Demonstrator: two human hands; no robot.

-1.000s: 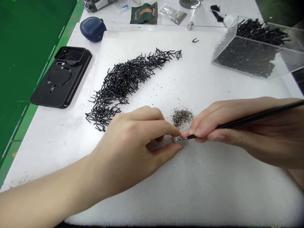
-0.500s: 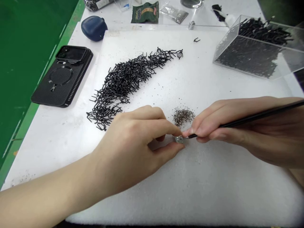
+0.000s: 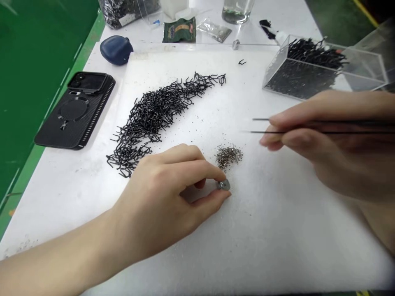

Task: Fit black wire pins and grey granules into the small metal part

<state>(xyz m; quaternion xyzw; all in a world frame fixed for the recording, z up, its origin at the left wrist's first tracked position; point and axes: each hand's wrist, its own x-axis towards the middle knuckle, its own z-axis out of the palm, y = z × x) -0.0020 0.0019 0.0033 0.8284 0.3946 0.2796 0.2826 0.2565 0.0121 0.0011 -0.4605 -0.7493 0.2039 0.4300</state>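
My left hand pinches a small silver metal piece between thumb and forefinger, low on the white foam mat. My right hand holds black tweezers raised above the mat, their two tips apart and pointing left, with nothing visible between them. A little heap of tiny brownish-silver bits lies just above the metal piece. A long pile of black bent wire clips stretches across the mat's upper left.
A clear plastic box with more black clips stands at the upper right. A black phone and a dark blue case lie left. A green packet, bags and a glass sit at the back. One loose clip lies apart.
My right hand has lifted the tweezers away from the metal piece, up and to the right, and their tips have parted. My left hand keeps its pinch on the piece.
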